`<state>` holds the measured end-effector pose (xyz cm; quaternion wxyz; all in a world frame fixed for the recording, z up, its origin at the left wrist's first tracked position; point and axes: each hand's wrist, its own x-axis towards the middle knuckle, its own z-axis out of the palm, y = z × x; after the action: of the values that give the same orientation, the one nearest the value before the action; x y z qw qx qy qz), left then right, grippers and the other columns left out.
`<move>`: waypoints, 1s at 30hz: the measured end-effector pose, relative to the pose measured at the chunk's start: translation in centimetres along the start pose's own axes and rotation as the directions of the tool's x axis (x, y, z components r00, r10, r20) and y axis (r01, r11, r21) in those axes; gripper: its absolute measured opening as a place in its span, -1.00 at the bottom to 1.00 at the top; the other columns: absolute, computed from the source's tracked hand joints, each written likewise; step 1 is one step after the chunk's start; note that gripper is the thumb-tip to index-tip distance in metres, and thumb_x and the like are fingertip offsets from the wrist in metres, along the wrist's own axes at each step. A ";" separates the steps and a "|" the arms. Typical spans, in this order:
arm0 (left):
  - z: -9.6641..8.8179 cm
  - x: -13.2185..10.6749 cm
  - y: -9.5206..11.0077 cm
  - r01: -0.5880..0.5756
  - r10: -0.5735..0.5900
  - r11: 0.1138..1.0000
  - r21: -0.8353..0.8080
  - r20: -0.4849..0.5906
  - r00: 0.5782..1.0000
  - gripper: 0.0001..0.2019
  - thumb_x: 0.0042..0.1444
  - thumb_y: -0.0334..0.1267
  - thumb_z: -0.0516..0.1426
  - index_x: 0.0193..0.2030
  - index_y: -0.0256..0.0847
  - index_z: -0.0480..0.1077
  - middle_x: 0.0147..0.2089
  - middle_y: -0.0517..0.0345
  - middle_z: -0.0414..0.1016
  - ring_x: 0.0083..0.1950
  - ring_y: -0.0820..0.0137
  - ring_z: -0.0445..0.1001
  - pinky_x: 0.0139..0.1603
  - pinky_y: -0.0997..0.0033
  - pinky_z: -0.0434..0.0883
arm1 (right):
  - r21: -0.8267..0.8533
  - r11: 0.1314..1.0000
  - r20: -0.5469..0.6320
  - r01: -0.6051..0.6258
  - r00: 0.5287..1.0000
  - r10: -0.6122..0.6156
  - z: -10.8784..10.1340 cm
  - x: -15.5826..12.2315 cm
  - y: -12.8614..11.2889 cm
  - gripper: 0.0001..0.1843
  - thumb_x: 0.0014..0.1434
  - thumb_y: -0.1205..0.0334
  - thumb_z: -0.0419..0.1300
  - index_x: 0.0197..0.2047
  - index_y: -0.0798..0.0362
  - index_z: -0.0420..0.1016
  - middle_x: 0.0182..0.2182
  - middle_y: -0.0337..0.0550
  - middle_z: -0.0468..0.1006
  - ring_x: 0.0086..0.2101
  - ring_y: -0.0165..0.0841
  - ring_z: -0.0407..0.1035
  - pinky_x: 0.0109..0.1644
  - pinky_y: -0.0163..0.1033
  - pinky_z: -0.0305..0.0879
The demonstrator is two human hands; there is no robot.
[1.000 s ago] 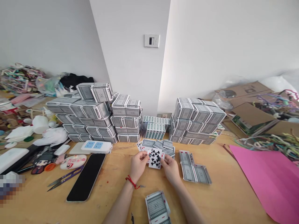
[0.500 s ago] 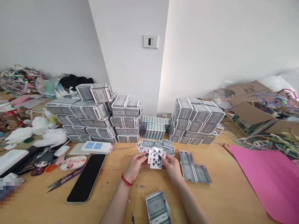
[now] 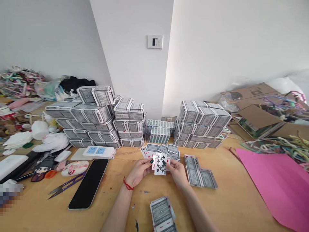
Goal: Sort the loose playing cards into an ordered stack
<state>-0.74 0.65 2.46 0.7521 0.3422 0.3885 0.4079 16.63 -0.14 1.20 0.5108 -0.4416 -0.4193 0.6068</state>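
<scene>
Between my two hands are a few playing cards [image 3: 160, 167], with a ten of clubs in front and red sevens peeking out at both sides. My left hand [image 3: 142, 169] pinches the left edge, its thumb on the face. At the right side my right hand [image 3: 176, 170] grips the cards, its thumb over the ten. Just beyond lies a loose spread of cards [image 3: 153, 147], some face down, some face up. To the right sits an L-shaped piece made of folded cards [image 3: 194, 172]. Nearest me is a stack of patterned-back cards [image 3: 162, 212].
Blocks built of cards stand stacked at the left [image 3: 96, 129] and right [image 3: 202, 125], with small card boxes [image 3: 159, 134] between them. Leftward lie a phone [image 3: 88, 183], purple-handled snips [image 3: 70, 184] and a power strip [image 3: 100, 151]. Pink paper [image 3: 270, 187] covers the right side.
The view has shifted slightly. Both hands hold the same cards in nearly the same pose.
</scene>
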 end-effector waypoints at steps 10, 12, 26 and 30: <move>-0.1 0.1 -0.1 -0.014 0.014 1.000 0.004 0.001 1.000 -0.67 -0.17 -0.21 0.21 -0.22 -0.32 0.44 -0.22 -0.06 0.50 -0.22 0.29 0.46 -0.19 0.34 0.37 | 0.003 1.000 0.000 -0.010 1.000 0.010 0.0 0.0 0.0 -0.54 -0.21 -0.03 0.24 -0.30 0.15 0.47 -0.45 -0.06 0.57 -0.39 -0.16 0.44 -0.32 -0.11 0.34; 0.0 0.1 -0.1 -0.013 0.013 1.000 0.011 0.001 1.000 -0.66 -0.18 -0.20 0.21 -0.23 -0.32 0.44 -0.20 -0.07 0.49 -0.21 0.29 0.46 -0.19 0.34 0.37 | -0.017 1.000 -0.007 -0.014 1.000 0.014 -0.1 -0.1 0.0 -0.52 -0.22 -0.05 0.24 -0.29 0.16 0.47 -0.46 -0.06 0.57 -0.39 -0.15 0.44 -0.31 -0.09 0.34; 0.4 0.3 -0.2 -0.051 0.052 0.997 0.059 -0.020 0.998 -0.67 -0.20 -0.23 0.23 -0.24 -0.34 0.45 -0.27 -0.05 0.51 -0.26 0.31 0.46 -0.18 0.33 0.37 | 0.042 0.999 0.014 -0.002 1.000 0.001 -0.1 -0.1 0.1 -0.63 -0.18 0.05 0.26 -0.33 0.14 0.47 -0.42 -0.09 0.57 -0.39 -0.18 0.44 -0.29 -0.13 0.32; 0.4 0.5 -0.4 -0.063 0.066 0.996 0.061 -0.052 0.996 -0.70 -0.22 -0.25 0.24 -0.28 -0.33 0.45 -0.32 -0.02 0.52 -0.24 0.30 0.46 -0.18 0.32 0.37 | 0.042 0.999 0.022 0.002 1.000 -0.002 -0.1 -0.1 0.2 -0.64 -0.17 0.06 0.25 -0.33 0.14 0.47 -0.42 -0.09 0.57 -0.39 -0.19 0.44 -0.28 -0.13 0.31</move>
<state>-0.04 0.84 2.19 0.7173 0.3657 0.4091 0.4293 16.69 -0.27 1.04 0.5160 -0.4237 -0.4124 0.6198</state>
